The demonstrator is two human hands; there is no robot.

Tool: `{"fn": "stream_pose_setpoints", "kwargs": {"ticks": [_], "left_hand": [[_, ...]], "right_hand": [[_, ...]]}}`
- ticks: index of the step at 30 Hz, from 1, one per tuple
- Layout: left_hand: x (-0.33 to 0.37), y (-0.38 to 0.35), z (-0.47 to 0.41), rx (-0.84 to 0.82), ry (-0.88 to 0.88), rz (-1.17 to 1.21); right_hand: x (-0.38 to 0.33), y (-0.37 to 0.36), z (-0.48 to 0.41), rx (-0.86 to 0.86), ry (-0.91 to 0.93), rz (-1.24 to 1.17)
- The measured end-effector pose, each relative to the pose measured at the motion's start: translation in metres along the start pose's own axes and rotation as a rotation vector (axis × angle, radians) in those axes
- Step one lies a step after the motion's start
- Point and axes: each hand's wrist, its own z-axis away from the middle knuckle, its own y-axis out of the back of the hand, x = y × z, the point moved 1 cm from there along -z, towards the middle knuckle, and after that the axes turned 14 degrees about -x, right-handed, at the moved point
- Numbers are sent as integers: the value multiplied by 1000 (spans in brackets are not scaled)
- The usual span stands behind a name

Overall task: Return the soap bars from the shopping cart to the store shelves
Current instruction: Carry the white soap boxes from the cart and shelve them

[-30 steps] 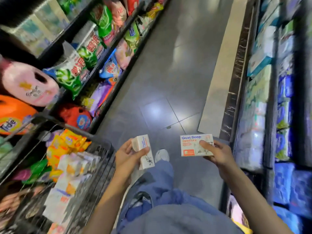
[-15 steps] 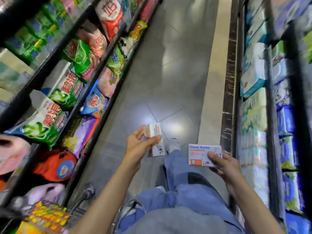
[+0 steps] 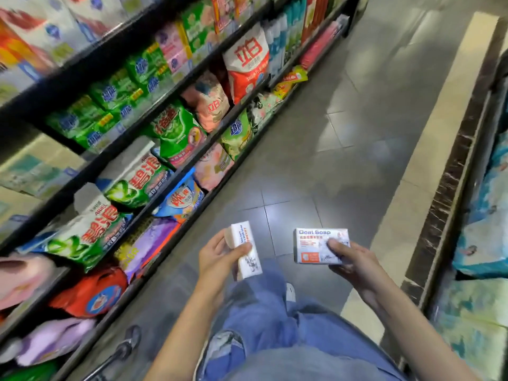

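My left hand (image 3: 217, 259) grips a white soap box (image 3: 245, 248) held on edge, its narrow printed side facing up. My right hand (image 3: 350, 261) holds a second white box labelled Goat Soap (image 3: 313, 243) flat, with my thumb across its front. Both boxes hover over the grey aisle floor in front of my legs. Only one wheel and part of the shopping cart's frame (image 3: 125, 345) show at the bottom left. The store shelves (image 3: 176, 86) on the left carry bagged detergent.
Dark shelving full of detergent bags and bottles lines the left side. A second shelf unit (image 3: 492, 215) with packaged tissue runs along the right, edged by a dark marble strip and a beige floor band (image 3: 428, 166). The tiled aisle (image 3: 316, 149) stretches ahead.
I have walked forward along the aisle and the cart has slid out of view to the bottom left. Both hands keep the same grip on their soap boxes.
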Motion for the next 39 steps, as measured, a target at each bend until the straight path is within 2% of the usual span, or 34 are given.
{"fn": "stream_pose_setpoints", "kwargs": {"ticks": [7,14,20,25,31,39], "left_hand": [[41,0,-80,151,-22,100],[128,-4,-187,171,-100,110],[218,4,-246,159,-243,148],[282,10,-257,186,-379,124],[355,9,-247,252,-634,77],[453,7,-236,259,-896,-11]], "right_hand": [[-89,-31,-111,-165,-64,107],[-183,-67,-215,-225,-46,139],[-273,-121,-278,-373,45,231],[-336,-171,-303,-517,93,275],[-407,-232,-303,-749,182,374],[-512,-298,-292,-972,407,474]]}}
